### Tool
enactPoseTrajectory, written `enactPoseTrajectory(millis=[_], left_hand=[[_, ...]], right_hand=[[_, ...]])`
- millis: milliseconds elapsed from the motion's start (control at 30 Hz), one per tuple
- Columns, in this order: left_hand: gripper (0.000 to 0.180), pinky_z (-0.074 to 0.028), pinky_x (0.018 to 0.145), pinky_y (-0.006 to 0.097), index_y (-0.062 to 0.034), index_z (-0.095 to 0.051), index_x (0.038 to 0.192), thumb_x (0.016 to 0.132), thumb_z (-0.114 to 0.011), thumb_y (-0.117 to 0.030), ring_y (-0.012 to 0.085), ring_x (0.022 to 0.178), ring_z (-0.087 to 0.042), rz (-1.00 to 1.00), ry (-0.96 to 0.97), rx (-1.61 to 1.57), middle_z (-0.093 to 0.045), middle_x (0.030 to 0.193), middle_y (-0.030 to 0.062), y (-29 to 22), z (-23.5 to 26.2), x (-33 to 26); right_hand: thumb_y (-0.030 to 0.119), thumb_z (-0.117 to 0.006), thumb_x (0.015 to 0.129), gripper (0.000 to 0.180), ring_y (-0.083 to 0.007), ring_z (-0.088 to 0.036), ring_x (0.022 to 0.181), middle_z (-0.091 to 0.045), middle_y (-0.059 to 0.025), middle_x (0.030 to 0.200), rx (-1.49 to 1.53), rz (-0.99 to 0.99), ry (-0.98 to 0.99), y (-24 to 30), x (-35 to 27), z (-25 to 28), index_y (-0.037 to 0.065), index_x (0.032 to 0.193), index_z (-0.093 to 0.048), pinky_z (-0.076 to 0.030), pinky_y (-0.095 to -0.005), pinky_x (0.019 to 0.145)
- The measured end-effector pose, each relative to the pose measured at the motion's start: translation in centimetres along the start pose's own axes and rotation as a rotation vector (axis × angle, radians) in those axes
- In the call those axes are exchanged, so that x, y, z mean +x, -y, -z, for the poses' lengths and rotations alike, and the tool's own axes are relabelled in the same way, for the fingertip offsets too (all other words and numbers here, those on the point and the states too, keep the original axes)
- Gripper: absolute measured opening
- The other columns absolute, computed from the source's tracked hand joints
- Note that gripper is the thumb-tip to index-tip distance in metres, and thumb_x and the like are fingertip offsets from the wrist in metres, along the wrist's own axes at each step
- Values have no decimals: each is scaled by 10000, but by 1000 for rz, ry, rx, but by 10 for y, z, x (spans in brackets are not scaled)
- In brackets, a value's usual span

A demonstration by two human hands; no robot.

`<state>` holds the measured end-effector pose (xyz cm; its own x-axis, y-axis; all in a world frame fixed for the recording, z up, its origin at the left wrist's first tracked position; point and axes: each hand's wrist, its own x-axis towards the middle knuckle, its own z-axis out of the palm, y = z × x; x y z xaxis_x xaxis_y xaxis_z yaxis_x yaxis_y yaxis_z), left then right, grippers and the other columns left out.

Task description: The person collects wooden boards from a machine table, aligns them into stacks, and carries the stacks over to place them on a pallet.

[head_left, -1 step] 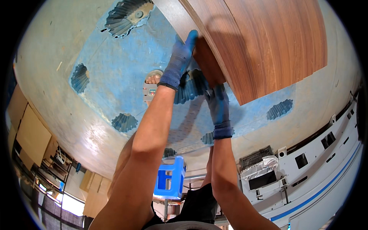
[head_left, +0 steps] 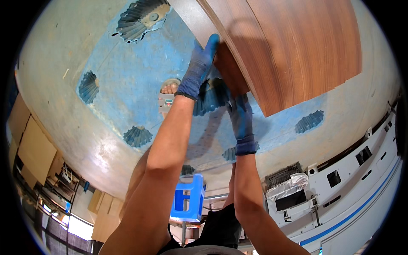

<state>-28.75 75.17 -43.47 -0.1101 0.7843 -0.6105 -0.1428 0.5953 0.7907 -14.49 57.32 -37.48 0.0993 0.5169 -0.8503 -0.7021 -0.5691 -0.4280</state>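
Wood-grain panel unit (head_left: 306, 51) is upper right over the blue floor (head_left: 127, 76); can't tell if lifted. Looks stiff, probably heavy; smooth faces likely slick, corners chip-prone. Hold by edges, hands wide apart. Left hand (head_left: 199, 63): thumb along near edge. Right hand (head_left: 242, 117): at lower corner. Fingers hidden both sides, so can't tell how closed either grip is.

Head fisheye, left of the pair, looks steeply down past forearms (head_left: 172, 136) entering at 5 and 7 o'clock; floor (head_left: 131, 76) farther, panel (head_left: 306, 46) nearer at 1–2 o'clock.
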Motion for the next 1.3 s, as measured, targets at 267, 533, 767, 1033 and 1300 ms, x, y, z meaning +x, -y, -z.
enactPoseTrajectory(millis=[267, 533, 767, 1033, 1300], left_hand=[[667, -513, 921, 341, -1, -458, 1423, 961, -685, -425, 199, 1073, -620, 123, 147, -116, -636, 1241, 121, -33, -11, -25], [330, -500, 724, 315, -85, -670, 988, 1010, -560, -395, 166, 818, -599, 201, -106, -249, -628, 921, 25, -33, 4, -110], [315, -487, 580, 305, -90, -698, 1003, 979, -577, -379, 152, 660, -595, 315, -146, 127, -648, 841, 37, -2, 25, -253], [294, -504, 569, 334, -91, -697, 1032, 950, -624, -364, 157, 662, -635, 342, 30, 417, -674, 875, 25, 23, -52, -527], [349, -508, 591, 308, -66, -717, 1057, 957, -631, -388, 148, 681, -659, 319, 436, 685, -695, 845, 25, 50, -98, -669]], right_hand=[[265, -647, 1002, 797, -156, -497, 1304, -494, -73, 1437, -197, -85, -71, 5, -57, 52, 35, 1612, -189, -436, -375, 1087], [303, -659, 991, 550, -204, -638, 1113, -629, -67, 1234, -180, -151, -178, 35, -162, 145, 30, 1434, -479, -537, -383, 959], [331, -682, 962, 290, -192, -705, 887, -690, -24, 993, -250, -150, -141, 40, -268, 257, 77, 1099, -679, -568, -344, 743], [219, -650, 926, 126, -126, -645, 726, -619, 12, 780, -544, 386, -87, 105, -417, 375, 128, 839, -650, -513, -302, 622], [221, -621, 930, 146, -110, -612, 685, -602, 29, 786, -109, 204, -312, 156, -567, 465, 174, 793, -604, -466, -264, 581]])
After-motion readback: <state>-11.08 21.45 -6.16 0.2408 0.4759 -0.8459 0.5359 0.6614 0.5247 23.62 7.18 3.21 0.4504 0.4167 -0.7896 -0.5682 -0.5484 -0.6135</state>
